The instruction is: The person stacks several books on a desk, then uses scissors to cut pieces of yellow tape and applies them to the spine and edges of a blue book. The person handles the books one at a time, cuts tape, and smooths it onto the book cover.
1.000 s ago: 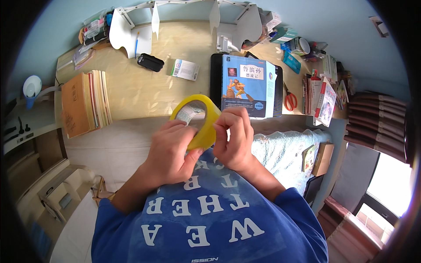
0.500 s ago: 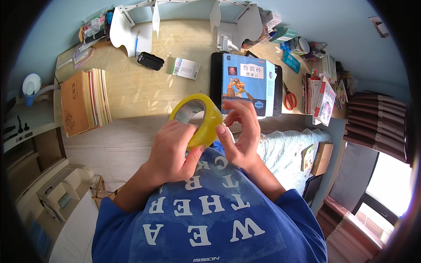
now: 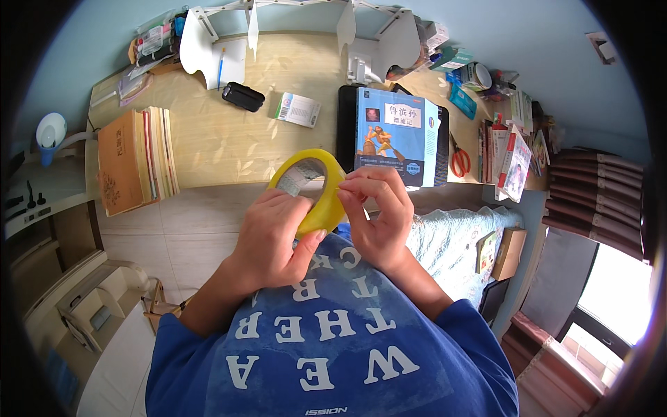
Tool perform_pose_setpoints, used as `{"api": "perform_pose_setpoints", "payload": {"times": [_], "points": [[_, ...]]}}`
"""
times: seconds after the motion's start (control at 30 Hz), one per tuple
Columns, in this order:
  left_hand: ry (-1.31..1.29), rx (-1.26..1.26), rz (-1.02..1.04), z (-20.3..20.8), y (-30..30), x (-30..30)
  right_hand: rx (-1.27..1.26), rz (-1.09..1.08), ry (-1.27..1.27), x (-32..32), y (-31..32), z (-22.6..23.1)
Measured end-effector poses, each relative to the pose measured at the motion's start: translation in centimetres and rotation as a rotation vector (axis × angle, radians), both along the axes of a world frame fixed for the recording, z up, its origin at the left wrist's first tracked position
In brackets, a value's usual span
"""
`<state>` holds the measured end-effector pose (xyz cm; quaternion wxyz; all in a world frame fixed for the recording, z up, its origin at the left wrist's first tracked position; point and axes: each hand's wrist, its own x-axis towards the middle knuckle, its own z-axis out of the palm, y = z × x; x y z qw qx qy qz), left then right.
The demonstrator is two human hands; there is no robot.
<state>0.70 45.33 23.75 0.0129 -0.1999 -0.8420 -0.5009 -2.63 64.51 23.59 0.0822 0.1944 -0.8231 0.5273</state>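
Observation:
A wide roll of yellow tape [image 3: 332,212] is held up over the desk's front edge, tilted, its paper core showing inside the ring. My left hand [image 3: 274,236] grips it from the near left, fingers through the hole and thumb on the outside. At the roll's right face is my right hand [image 3: 381,215], thumb and forefinger pinched together against the tape surface; whatever lies between the fingertips is too small to make out. Beyond my right hand, a blue picture-cover book [image 3: 396,139] rests on a black flat case [image 3: 346,125].
On the desk [image 3: 208,153] are a stack of books [image 3: 132,160] at left, a black case [image 3: 243,96], a small white-green box [image 3: 297,110] and red-handled scissors [image 3: 460,161]. White shelf dividers [image 3: 201,48] stand behind. A bed with a pale blue cover [image 3: 445,236] is at right.
My right hand's fingers, spread half a second ago, have closed into a pinch at the roll's right face. The left hand and roll have barely moved.

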Motion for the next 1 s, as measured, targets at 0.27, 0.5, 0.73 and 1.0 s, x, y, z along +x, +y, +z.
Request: {"api": "perform_pose_setpoints", "payload": {"times": [0.27,0.5,0.73,1.0], "points": [[-0.059,0.036,-0.010,0.0,-0.5,0.0,0.053,0.165,-0.082,-1.2,0.4,0.5],[-0.254,0.085,0.037,0.3,-0.1,-0.5,0.041,0.149,-0.242,-1.1,0.8,0.3],[-0.482,0.035,-0.004,1.3,0.3,-1.7,0.018,0.077,-0.458,-0.8,1.3,1.6],[-0.563,-0.106,-0.030,1.1,1.0,-3.2,0.011,0.031,-0.616,-1.3,2.3,0.6]]}}
